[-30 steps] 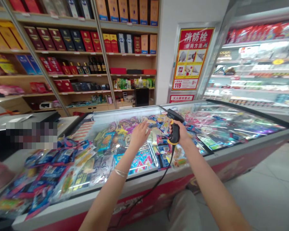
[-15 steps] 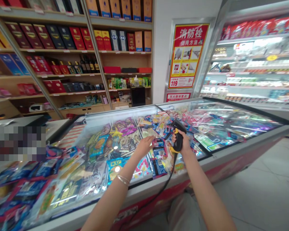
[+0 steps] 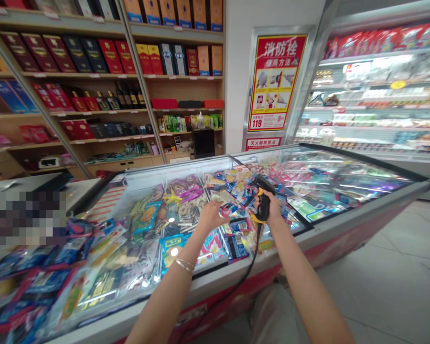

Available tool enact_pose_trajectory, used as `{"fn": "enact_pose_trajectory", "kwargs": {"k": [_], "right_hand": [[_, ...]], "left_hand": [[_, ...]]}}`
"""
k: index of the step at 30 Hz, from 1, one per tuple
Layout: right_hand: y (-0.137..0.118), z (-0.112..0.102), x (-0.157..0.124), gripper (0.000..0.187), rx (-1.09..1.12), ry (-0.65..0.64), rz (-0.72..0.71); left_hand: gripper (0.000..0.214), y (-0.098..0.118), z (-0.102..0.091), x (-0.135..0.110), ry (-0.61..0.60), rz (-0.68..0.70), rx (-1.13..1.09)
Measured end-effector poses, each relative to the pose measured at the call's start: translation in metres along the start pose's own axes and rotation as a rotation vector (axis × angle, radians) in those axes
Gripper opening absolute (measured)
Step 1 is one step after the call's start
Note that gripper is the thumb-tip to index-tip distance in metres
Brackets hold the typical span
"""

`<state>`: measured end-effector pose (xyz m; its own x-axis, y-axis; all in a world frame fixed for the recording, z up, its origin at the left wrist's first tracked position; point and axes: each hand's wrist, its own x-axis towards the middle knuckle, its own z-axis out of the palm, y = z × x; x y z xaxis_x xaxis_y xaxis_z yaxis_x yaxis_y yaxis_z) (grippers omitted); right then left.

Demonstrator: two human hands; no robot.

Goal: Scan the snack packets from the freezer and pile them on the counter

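My right hand (image 3: 273, 206) is wrapped round the grip of a black and yellow barcode scanner (image 3: 263, 206), its head pointing up and away from me. A dark cable (image 3: 249, 272) runs from the scanner's base down over the freezer's front edge. My left hand (image 3: 211, 215) hovers over the open chest freezer (image 3: 215, 268), thumb and fingers apart, with nothing visible in it. Close to its fingertips lie blue and pink ice-cream packets (image 3: 230, 209). Another blue packet (image 3: 238, 246) rests nearer the front edge.
Blue and red packets (image 3: 43, 282) are piled on the freezer's left end. Beyond the freezer stand wooden shelves (image 3: 182, 86) of boxes and bottles. A red and yellow sign (image 3: 277, 81) hangs on the wall. A lit refrigerated display (image 3: 376, 105) stands at the right.
My left hand has drawn slightly back to the left, with its thumb now spread from the fingers. The right hand keeps the scanner, barely shifted. The view has turned slightly right.
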<state>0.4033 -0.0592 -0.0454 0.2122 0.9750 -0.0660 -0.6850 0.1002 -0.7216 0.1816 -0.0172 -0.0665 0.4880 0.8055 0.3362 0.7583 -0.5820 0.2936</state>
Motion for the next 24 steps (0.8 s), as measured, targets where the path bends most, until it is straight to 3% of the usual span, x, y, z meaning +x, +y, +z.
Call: {"fn": "enact_pose_trajectory", "kwargs": {"k": [4, 7, 10, 12, 18, 24], "right_hand": [[-0.009, 0.020, -0.004, 0.016, -0.029, -0.034, -0.040], [-0.016, 0.042, -0.013, 0.015, -0.051, -0.074, -0.057], [-0.016, 0.067, -0.021, 0.015, -0.065, -0.139, -0.046], [-0.010, 0.085, -0.026, 0.015, -0.079, -0.192, -0.016], [0.043, 0.140, -0.035, 0.020, -0.137, -0.301, 0.063], [0.116, 0.177, -0.034, 0.025, -0.302, -0.350, -0.049]], "left_hand": [[0.043, -0.014, -0.024, 0.003, 0.047, -0.281, -0.353], [0.041, -0.030, -0.044, 0.002, 0.070, -0.465, -0.849], [0.043, -0.051, -0.066, -0.006, 0.159, -0.554, -1.317], [0.040, -0.068, -0.080, -0.015, 0.209, -0.549, -1.483], [0.034, -0.120, -0.100, -0.045, 0.369, -0.518, -1.570], [0.038, -0.150, -0.087, -0.061, 0.598, -0.753, -1.444]]}}
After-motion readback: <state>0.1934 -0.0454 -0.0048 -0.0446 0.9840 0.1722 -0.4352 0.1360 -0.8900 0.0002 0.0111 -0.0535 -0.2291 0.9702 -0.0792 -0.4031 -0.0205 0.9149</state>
